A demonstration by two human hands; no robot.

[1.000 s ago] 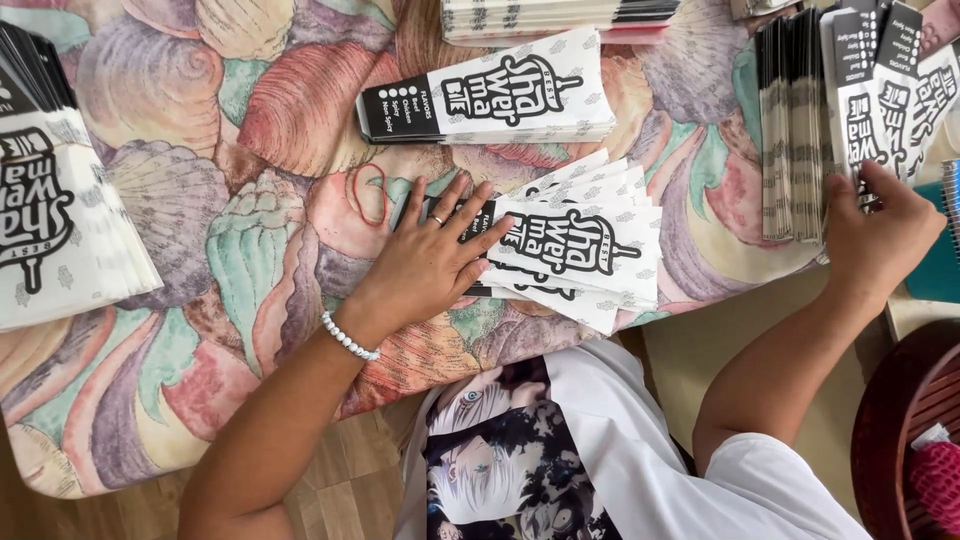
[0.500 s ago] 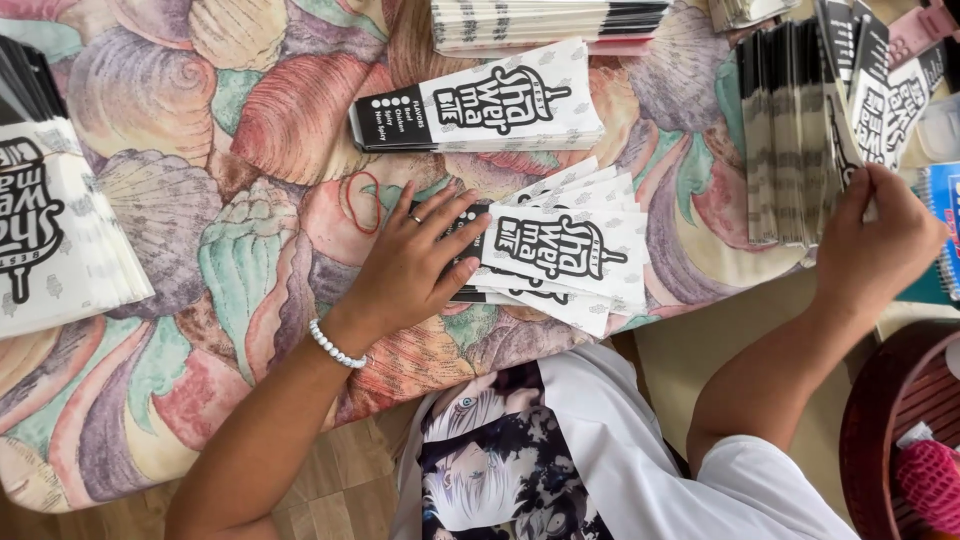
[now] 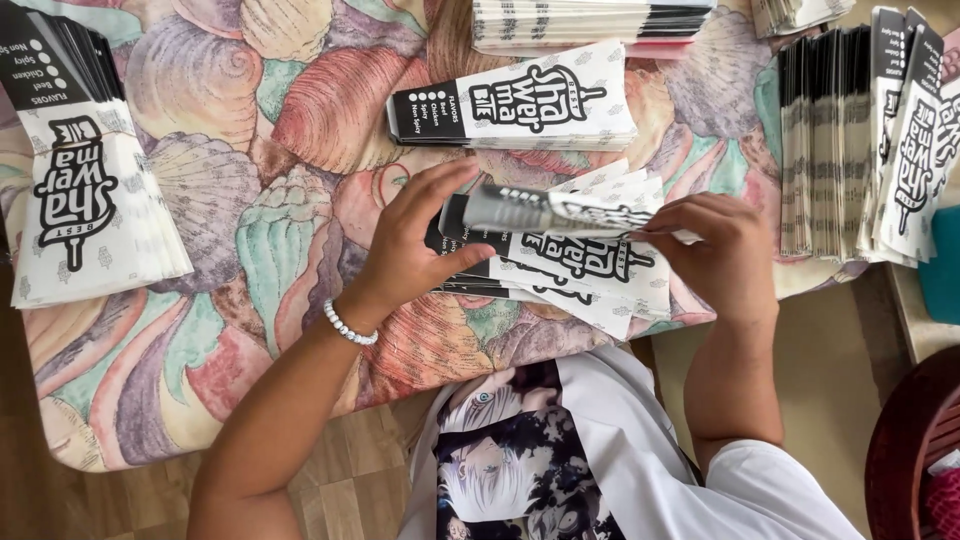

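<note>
Left hand (image 3: 415, 245) and right hand (image 3: 715, 250) both pinch one flat paper sleeve (image 3: 560, 210) by its ends, fingers curled, above the sleeve pile (image 3: 575, 275) on the counter (image 3: 200, 180).

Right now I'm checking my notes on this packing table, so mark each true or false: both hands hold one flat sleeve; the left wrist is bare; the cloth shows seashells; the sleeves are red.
1. Both hands, left hand and right hand, hold one flat paper sleeve: true.
2. The left wrist is bare: false, it wears a white bead bracelet.
3. The tablecloth shows seashells: true.
4. The sleeves are red: false, black and white.
</note>
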